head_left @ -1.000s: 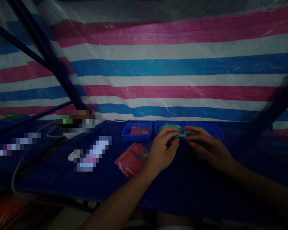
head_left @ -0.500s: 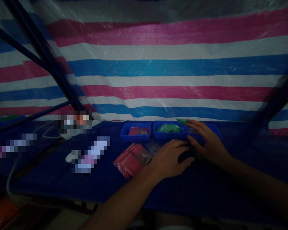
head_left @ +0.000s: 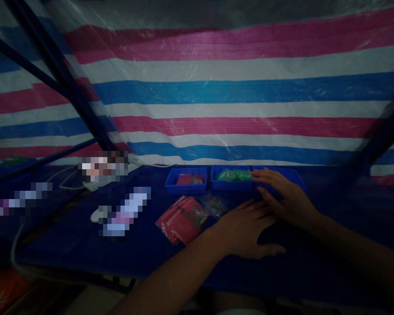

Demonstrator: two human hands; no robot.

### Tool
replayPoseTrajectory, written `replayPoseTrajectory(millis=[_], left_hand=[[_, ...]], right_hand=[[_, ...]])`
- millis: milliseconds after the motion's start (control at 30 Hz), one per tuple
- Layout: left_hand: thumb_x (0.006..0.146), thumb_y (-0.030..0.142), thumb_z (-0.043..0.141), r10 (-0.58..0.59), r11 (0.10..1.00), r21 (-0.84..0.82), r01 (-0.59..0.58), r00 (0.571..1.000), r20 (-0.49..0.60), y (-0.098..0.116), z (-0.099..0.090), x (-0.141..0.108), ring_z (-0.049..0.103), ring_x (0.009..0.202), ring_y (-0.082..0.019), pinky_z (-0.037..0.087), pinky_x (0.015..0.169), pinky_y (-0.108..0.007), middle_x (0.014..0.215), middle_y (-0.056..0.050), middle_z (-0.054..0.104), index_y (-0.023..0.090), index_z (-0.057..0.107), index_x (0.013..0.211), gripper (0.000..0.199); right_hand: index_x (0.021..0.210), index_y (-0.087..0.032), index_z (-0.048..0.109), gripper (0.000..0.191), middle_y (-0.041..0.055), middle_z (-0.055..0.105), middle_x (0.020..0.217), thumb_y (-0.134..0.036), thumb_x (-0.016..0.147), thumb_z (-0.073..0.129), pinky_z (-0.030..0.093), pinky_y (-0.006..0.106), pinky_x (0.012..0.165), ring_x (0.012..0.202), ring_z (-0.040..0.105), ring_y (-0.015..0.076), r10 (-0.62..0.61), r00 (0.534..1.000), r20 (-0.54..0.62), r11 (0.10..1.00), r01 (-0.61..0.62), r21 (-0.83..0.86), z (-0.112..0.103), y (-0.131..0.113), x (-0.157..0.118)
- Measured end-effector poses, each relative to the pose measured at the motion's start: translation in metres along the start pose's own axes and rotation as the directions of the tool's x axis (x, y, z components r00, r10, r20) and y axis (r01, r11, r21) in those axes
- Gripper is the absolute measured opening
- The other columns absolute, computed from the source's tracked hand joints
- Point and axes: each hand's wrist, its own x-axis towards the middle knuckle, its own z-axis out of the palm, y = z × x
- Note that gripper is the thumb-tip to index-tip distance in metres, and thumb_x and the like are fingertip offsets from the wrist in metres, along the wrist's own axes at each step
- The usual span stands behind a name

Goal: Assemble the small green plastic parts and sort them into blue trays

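My left hand (head_left: 246, 229) reaches over the blue table top with its fingers stretched out and the thumb spread apart. Nothing shows in it, though its fingertips lie partly behind my right hand. My right hand (head_left: 280, 188) is at the right end of a blue bin that holds green packets (head_left: 233, 175). Its fingertips touch the edge of the green pile, fingers extended and thumb held away. By my left wrist lies a stack of red packets in clear plastic (head_left: 182, 221). A clear bag of small metal-looking pieces (head_left: 215, 204) lies just beyond that hand.
A blue bin (head_left: 185, 188) with red packets stands left of the green one, and another blue bin (head_left: 297, 178) is partly behind my right hand. Leftward are a white mouse-like object (head_left: 97, 215), a blurred-out item and a white power strip (head_left: 96, 183). Striped sheeting hangs behind.
The green packet at my right fingertips has come down from above the bin onto the pile. My left hand has spread its fingers and thumb, uncovering more of the clear bag.
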Motion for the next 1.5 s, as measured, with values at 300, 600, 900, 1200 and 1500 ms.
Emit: replayPoseTrajectory(millis=[300, 600, 900, 1200, 1500], left_hand=[[0.101, 0.031, 0.054, -0.074, 0.982, 0.173, 0.076, 0.997, -0.020, -0.007, 0.001, 0.001, 0.066, 0.100, -0.026, 0.055, 0.094, -0.041, 0.108, -0.011, 0.069, 0.018, 0.069, 0.115, 0.024], [0.101, 0.019, 0.052, -0.355, 0.933, -0.192, 0.304, 0.869, -0.345, -0.014, -0.016, -0.005, 0.070, 0.114, -0.023, 0.055, 0.100, -0.037, 0.125, -0.006, 0.071, 0.024, 0.056, 0.132, 0.031], [0.104, 0.032, 0.054, -0.471, 0.870, -0.344, 0.353, 0.802, -0.368, -0.015, -0.017, -0.006, 0.073, 0.098, -0.023, 0.058, 0.086, -0.036, 0.106, -0.005, 0.075, 0.023, 0.047, 0.141, 0.039], [0.100, 0.032, 0.061, -0.332, 0.943, -0.202, 0.265, 0.795, -0.508, -0.016, -0.019, -0.006, 0.060, 0.126, -0.024, 0.050, 0.111, -0.042, 0.131, -0.011, 0.062, 0.021, 0.060, 0.128, 0.030], [0.098, 0.029, 0.065, -0.356, 0.932, -0.227, 0.282, 0.831, -0.428, -0.022, -0.014, -0.006, 0.066, 0.117, -0.023, 0.054, 0.105, -0.039, 0.126, -0.008, 0.069, 0.019, 0.061, 0.131, 0.035]], right_hand=[[0.131, -0.033, 0.066, 0.034, 0.0063, 0.072, 0.130, -0.028, 0.099, 0.059, 0.049, 0.054, 0.110, 0.126, 0.064, 0.0310, 0.050, 0.998, -0.038, 0.998, -0.048, 0.046, -0.006, -0.006, -0.004], [0.131, -0.032, 0.065, 0.034, 0.0075, 0.071, 0.130, -0.039, 0.098, 0.066, 0.057, 0.050, 0.103, 0.116, 0.070, 0.0298, 0.193, 0.975, 0.106, 0.912, -0.218, 0.347, -0.003, -0.013, -0.008], [0.116, -0.024, 0.073, 0.040, 0.0087, 0.080, 0.114, -0.042, 0.082, 0.085, 0.062, 0.046, 0.099, 0.106, 0.077, 0.0287, 0.445, 0.868, 0.221, 0.597, -0.472, 0.649, 0.010, -0.007, -0.010], [0.109, -0.022, 0.069, 0.044, 0.0112, 0.079, 0.111, -0.045, 0.077, 0.088, 0.063, 0.043, 0.094, 0.102, 0.077, 0.0279, 0.566, 0.820, 0.086, 0.575, -0.468, 0.671, 0.010, -0.003, -0.007], [0.119, -0.025, 0.069, 0.040, 0.0091, 0.076, 0.118, -0.041, 0.086, 0.082, 0.059, 0.040, 0.100, 0.109, 0.074, 0.0252, 0.437, 0.867, 0.241, 0.533, -0.465, 0.707, 0.003, -0.019, -0.005]])
